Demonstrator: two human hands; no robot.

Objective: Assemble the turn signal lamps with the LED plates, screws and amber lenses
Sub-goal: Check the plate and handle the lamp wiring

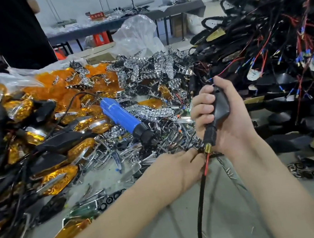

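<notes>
My right hand grips a black turn signal lamp housing, its stem pointing down toward a brass threaded end. Red and black wires run down from that stem. My left hand pinches the wires just below the brass end. A blue electric screwdriver lies on the pile of parts to the left. Chrome LED reflector plates are heaped at the middle back. Loose amber lenses lie in a bag behind them. One amber lens lies near the front left.
Finished amber-lensed lamps are stacked on the left. A tall heap of black housings with red and blue wires fills the right. Small chrome trims litter the grey table. A person in black stands at the back left.
</notes>
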